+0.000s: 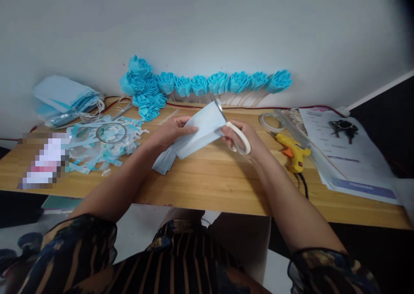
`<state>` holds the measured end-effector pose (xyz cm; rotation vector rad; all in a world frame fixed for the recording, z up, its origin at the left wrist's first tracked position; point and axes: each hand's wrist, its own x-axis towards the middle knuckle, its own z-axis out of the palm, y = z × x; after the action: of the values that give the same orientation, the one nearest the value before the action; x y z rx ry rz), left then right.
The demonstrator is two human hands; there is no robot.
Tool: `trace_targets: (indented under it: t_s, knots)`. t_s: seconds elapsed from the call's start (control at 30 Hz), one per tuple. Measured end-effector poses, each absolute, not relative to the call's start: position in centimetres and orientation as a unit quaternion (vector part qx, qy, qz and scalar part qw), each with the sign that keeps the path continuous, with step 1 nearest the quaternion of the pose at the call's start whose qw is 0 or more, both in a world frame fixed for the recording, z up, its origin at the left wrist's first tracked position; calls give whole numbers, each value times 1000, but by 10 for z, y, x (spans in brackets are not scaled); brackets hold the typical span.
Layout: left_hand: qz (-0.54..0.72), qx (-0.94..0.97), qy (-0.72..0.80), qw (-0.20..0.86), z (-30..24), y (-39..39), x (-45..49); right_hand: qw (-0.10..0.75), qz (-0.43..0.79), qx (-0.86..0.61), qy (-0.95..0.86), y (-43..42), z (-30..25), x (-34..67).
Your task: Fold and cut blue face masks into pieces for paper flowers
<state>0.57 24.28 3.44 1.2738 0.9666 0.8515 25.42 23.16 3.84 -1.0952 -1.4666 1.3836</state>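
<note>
Between my hands, above the table, is a light blue face mask (202, 128), flat and tilted up to the right. My left hand (176, 130) grips its left edge, thumb on top. In my right hand (236, 134) are scissors with white handles (243, 141); the metal blades (218, 102) point up along the mask's right edge. The fingers of that hand also seem to touch the mask's right corner. Below my left hand lies a small stack of folded light blue pieces (164, 160), partly hidden by the mask.
Blue flowers on sticks (218, 82) lean along the wall. To the left are a pile of masks (64, 98) and blue and white scraps (97, 149) with a tape roll on top. A yellow glue gun (294, 151), another tape roll (271, 122), papers (343, 151) and keys (344, 128) lie right.
</note>
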Motion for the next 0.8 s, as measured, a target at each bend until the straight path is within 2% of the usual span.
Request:
trace_targets:
  t_s: [0.13,0.33,0.47,0.57,0.8]
  knots:
    - [466,505,421,592,25,253,6,482,539,-459,-517,238,39,261]
    - [614,341,438,561,25,260,11,474,544,-457,-520,235,38,255]
    - [634,237,456,578,32,261,7,450,568,-457,-516,232,37,249]
    - [651,184,413,610,39,260,6,446,583,-466,-495,231,36,245]
    - [607,250,241,715,43,245,23,465,606,-474,-439,230,33,238]
